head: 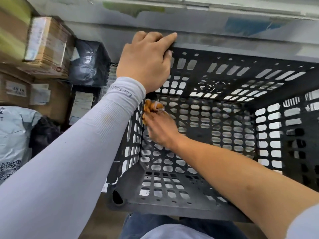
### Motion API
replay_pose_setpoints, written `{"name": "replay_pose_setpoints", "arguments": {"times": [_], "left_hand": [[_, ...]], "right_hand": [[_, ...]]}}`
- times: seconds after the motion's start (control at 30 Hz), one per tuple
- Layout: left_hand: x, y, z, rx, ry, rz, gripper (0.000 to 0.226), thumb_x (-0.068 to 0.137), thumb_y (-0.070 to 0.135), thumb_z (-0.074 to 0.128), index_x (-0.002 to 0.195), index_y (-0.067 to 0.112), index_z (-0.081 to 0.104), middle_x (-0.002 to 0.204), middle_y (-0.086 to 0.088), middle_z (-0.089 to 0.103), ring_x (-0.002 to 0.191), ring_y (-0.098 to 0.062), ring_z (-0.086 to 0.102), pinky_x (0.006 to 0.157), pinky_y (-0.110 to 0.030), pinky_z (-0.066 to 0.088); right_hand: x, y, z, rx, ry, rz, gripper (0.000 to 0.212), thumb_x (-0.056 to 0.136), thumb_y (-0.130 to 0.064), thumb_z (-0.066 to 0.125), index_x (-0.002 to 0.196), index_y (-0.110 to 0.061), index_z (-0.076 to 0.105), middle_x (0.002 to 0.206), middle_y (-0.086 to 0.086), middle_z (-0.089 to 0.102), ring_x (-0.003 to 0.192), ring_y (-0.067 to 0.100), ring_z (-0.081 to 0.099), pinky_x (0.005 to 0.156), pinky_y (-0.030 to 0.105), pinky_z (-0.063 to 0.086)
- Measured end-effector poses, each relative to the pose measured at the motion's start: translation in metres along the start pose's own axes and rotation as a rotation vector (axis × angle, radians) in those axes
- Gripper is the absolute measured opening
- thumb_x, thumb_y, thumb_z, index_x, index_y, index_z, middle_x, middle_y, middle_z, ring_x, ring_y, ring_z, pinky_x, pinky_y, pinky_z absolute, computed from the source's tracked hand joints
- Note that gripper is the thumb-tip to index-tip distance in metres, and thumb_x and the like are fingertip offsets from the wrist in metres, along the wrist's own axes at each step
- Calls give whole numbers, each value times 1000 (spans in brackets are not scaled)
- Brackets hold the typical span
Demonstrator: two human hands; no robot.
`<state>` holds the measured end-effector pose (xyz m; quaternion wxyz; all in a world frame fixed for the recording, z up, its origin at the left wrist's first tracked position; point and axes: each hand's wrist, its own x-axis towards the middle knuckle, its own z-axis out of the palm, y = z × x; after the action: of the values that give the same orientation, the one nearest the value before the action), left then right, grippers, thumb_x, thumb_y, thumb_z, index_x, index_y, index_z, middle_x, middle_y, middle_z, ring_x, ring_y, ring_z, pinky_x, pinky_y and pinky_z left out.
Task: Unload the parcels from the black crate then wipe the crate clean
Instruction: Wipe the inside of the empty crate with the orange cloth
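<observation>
The black crate [215, 107] with slotted walls fills the centre and right of the view, and no parcel shows inside it. My left hand [146, 61] grips the crate's far left rim corner, thumb inside the wall. My right hand [160, 128] reaches down inside and holds an orange cloth [151, 106] against the inner left wall near the far corner. The cloth is partly hidden by my left sleeve.
Parcels are stacked to the left of the crate: brown cardboard boxes [46, 47], a black plastic bag [88, 62], a grey mailer bag [13, 135] and labelled boxes [48, 99]. A pale wall ledge [224, 28] runs behind the crate. My knees are below the crate.
</observation>
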<state>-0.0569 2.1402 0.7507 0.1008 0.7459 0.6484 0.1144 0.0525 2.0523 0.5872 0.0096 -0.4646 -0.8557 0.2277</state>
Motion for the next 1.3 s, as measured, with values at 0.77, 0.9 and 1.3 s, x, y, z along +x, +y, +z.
{"name": "replay_pose_setpoints", "arguments": {"times": [0.77, 0.9, 1.3], "left_hand": [[0, 3, 1, 22, 27, -8, 50, 106, 45, 39, 155, 37, 42, 152, 1, 50, 142, -32, 36, 110, -52, 40], [1, 3, 2, 23, 27, -7, 50, 106, 45, 39, 155, 37, 42, 153, 0, 50, 143, -32, 36, 110, -52, 39], [1, 1, 1, 31, 10, -17, 51, 106, 46, 34, 156, 38, 39, 152, 3, 50, 143, -28, 36, 112, -51, 38]], "right_hand": [[-41, 108, -61, -215, -120, 206, 62, 105, -45, 32, 157, -13, 34, 159, 20, 36, 143, 43, 36, 121, 52, 28], [-56, 96, -52, -228, -210, 134, 63, 105, -55, 28, 163, -36, 13, 169, 20, 11, 152, 53, 10, 124, 65, 10], [-2, 35, 39, -73, -210, 19, 77, 104, -40, 32, 163, -22, -14, 171, 8, -17, 155, 39, -18, 123, 66, -2]]}}
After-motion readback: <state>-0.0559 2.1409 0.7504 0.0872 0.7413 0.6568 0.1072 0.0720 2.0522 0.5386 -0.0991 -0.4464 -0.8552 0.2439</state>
